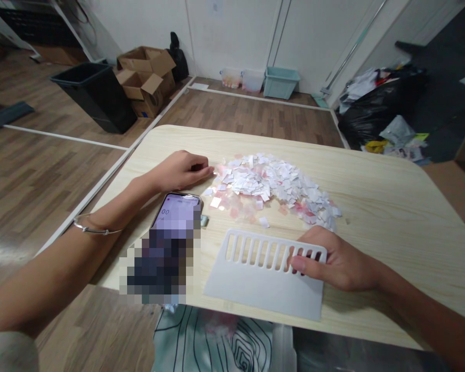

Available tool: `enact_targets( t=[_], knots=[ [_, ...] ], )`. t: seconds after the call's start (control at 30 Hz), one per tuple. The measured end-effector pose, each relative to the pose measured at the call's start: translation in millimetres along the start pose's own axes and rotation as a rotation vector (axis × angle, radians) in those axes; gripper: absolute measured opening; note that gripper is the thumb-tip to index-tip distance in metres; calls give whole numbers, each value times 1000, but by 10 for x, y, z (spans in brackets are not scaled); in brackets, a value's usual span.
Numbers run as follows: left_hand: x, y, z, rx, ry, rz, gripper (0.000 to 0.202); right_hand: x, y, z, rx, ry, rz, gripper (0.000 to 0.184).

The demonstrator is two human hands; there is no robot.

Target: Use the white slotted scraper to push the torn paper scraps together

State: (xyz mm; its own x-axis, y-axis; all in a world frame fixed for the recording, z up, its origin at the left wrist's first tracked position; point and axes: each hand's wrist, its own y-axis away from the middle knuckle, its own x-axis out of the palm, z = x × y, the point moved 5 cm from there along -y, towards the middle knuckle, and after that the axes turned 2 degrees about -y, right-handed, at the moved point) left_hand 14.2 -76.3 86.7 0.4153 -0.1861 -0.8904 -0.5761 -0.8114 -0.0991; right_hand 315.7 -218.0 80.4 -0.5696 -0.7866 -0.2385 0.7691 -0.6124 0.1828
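Observation:
A heap of small white and pink paper scraps (273, 183) lies in the middle of the pale wooden table (391, 206). My left hand (180, 170) rests curled at the heap's left edge, fingertips pinched together against the scraps. My right hand (333, 261) grips the slotted top edge of a flat white plastic scraper (256, 279), which lies on the table just in front of the heap. A phone (176, 214) with a lit screen sits beside my left forearm.
A black bin (96, 95) and open cardboard boxes (147, 77) stand on the floor at the left. A teal tub (281, 81) stands by the far wall. Black rubbish bags (380, 111) lie at the right. A patterned bag (217, 341) hangs below the table's front edge.

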Motion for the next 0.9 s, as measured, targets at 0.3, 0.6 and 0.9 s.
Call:
enact_targets(
  t=[0.3, 0.6, 0.9],
  knots=[
    [-1, 3, 13, -2, 8, 5, 41, -127, 76, -43, -14, -72, -186, 60],
    [10, 3, 20, -10, 7, 6, 41, 24, 4, -33, -9, 118, 24, 57],
    [-1, 1, 21, 1, 29, 8, 41, 41, -23, 22, -76, 137, 43, 54]
  ],
)
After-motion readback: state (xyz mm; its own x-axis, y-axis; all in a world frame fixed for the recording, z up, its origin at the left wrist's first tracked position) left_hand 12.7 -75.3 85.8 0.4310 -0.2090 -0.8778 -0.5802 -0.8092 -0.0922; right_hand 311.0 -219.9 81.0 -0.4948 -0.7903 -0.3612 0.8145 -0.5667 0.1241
